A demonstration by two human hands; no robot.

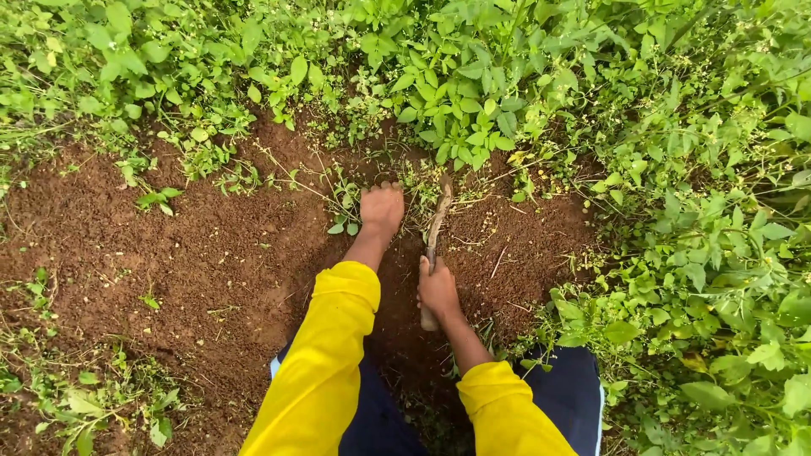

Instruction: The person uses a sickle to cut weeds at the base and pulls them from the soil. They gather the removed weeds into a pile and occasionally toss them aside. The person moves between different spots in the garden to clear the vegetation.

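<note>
left hand [382,207] fisted on weeds [345,201], right hand [438,289] gripping wooden-handled tool [434,236]; bare soil [169,253] patch weeded, thick greenery [693,211] remains.

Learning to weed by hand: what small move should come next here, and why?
Probably pull the left hand back: it is closed on small weeds at the soil edge, and the stick tool in the right hand is dug in beside them.
</note>
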